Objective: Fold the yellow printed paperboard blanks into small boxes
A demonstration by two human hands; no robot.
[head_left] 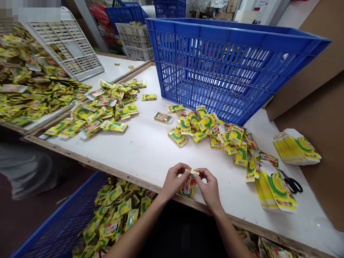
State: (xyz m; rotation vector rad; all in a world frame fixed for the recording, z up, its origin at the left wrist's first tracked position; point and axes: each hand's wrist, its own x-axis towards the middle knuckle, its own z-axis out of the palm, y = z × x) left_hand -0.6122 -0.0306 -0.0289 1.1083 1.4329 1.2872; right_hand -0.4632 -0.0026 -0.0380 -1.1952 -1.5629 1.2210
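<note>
Near the table's front edge, a small yellow box (188, 186) with red and green print is gripped at its top end by both hands. My left hand (174, 181) pinches the box's upper left corner between thumb and fingers. On the opposite corner, my right hand (208, 186) is closed in the same way. A white flap shows between the fingertips. Beyond the hands lies a loose pile of similar yellow boxes (206, 123), some with white flaps sticking out. Flat yellow cartons (276, 186) are stacked to the right.
A large blue crate (236, 39) stands at the back of the white table (145, 150). Black-handled scissors (294, 184) lie at right, near more flat cartons (298, 147). Yellow boxes (88, 114) heap at left beside a wooden divider. Below, a blue bin (61, 215) holds many boxes.
</note>
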